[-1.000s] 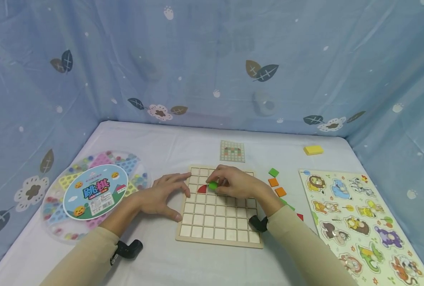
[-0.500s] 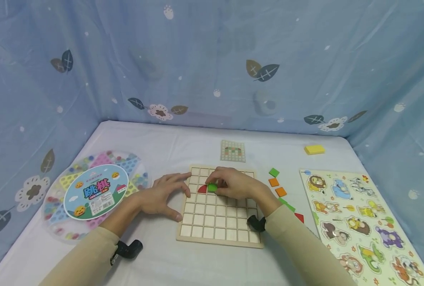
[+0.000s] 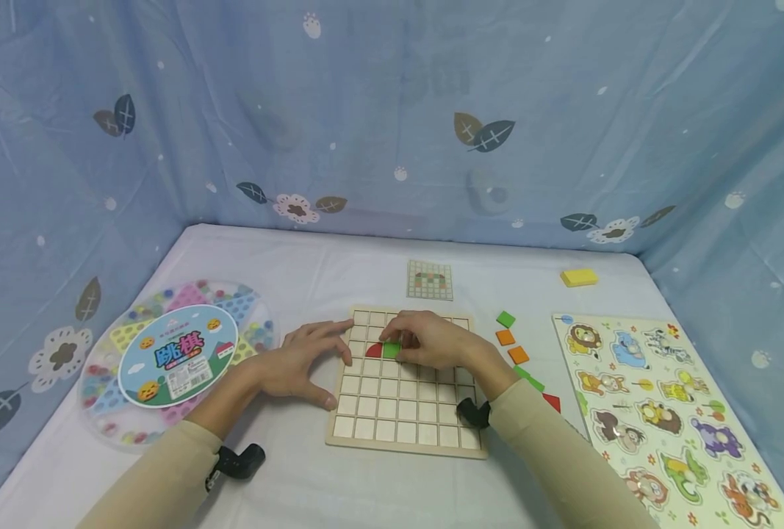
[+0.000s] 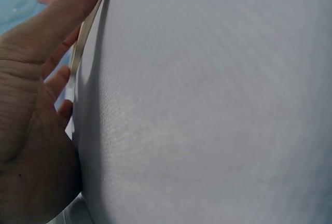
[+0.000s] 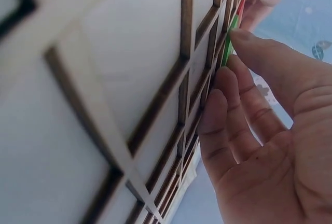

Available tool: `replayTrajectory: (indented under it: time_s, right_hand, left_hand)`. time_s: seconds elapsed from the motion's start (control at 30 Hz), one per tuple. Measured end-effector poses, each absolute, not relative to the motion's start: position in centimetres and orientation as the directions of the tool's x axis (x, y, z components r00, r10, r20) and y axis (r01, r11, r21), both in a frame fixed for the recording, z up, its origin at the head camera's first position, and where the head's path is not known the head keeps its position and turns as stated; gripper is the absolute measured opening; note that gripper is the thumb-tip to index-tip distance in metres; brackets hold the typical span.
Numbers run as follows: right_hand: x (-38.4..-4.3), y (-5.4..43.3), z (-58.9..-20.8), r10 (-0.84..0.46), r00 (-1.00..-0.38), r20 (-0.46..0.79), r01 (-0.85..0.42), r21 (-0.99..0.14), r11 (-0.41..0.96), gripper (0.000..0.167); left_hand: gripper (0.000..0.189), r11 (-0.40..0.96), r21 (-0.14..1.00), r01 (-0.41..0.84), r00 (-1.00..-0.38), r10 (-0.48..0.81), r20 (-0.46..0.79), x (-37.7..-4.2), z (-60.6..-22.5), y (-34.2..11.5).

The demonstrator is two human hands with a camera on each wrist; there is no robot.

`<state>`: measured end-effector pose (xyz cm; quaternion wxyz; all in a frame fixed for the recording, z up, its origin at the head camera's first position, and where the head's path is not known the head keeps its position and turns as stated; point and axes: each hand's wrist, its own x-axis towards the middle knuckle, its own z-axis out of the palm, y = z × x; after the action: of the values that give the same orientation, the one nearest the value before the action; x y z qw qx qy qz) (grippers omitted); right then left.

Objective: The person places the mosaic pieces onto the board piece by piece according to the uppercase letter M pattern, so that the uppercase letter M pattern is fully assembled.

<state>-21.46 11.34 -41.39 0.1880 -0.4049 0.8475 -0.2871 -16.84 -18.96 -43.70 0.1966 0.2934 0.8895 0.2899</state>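
A light wooden grid board [image 3: 405, 450] lies flat on the table. In its second row, a red quarter-circle tile [image 3: 373, 351] sits beside a green square tile [image 3: 391, 350], which lies level in its cell. My right hand [image 3: 434, 339] pinches the green tile at its edges with thumb and fingertips; the right wrist view shows the thumb [image 5: 259, 53] against it. My left hand [image 3: 302, 361] spreads its fingers along the board's left edge, touching the frame with thumb and fingertips. In the left wrist view only a thin edge of the board [image 4: 83, 42] shows past the thumb.
A patterned card [image 3: 430, 280] lies behind the board. Loose orange tiles [image 3: 518, 355], green ones [image 3: 506, 319] and a red one [image 3: 552, 402] lie to the right, near an animal puzzle [image 3: 663, 411] and a yellow block [image 3: 579, 278]. A round Chinese checkers set [image 3: 178, 353] is at left.
The green tile has gone from tilted between my right fingers to flat in the cell next to the red one. My left hand has stayed at the board's edge.
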Motion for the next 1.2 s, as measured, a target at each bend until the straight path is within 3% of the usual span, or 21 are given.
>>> replayTrajectory:
  time_s: [0.6, 1.2]
  right_hand:
    - [-21.1, 11.7, -40.7, -0.774, -0.621, -0.123, -0.531, -0.660, 0.531, 0.031]
    - [-19.2, 14.8, -39.1, -0.779, -0.627, 0.001, -0.538, -0.723, 0.432, 0.028]
  left_hand:
    - [0.056, 0.644, 0.653, 0.399, -0.751, 0.638, -0.170, -16.7, -43.6, -19.0]
    - [0.056, 0.633, 0.657, 0.409, -0.749, 0.644, -0.154, -16.8, -43.8, -18.9]
